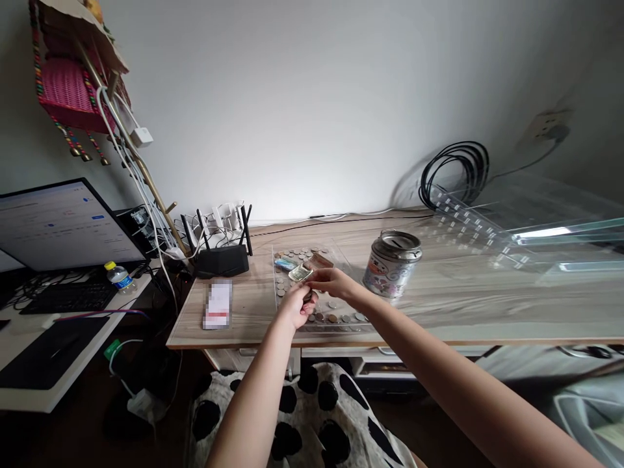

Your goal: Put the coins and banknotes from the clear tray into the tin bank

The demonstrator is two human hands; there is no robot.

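Above a clear plastic tray [351, 328] on the wooden desk, my two hands meet. My left hand [295, 308] is curled closed, with what look like dark coins [308, 296] showing between its fingers. Against it, the fingertips of my right hand [334, 283] are pinched together; whatever they grip is too small to make out. A pale green banknote [299, 273] is just beyond my fingertips, with a blue banknote [285, 264] and a brownish banknote [320, 260] close by. Silver and brassy coins [333, 318] line the tray's edges. Right of the tray stands a round metal coin tin [392, 263] with a slotted lid.
A phone [218, 304] lies left of the tray, in front of a black router [221, 260]. Clear acrylic panels [560, 240] and a coiled black cable [453, 174] occupy the right side. On the left desk are a monitor [68, 224] and a yellow-capped bottle [120, 278].
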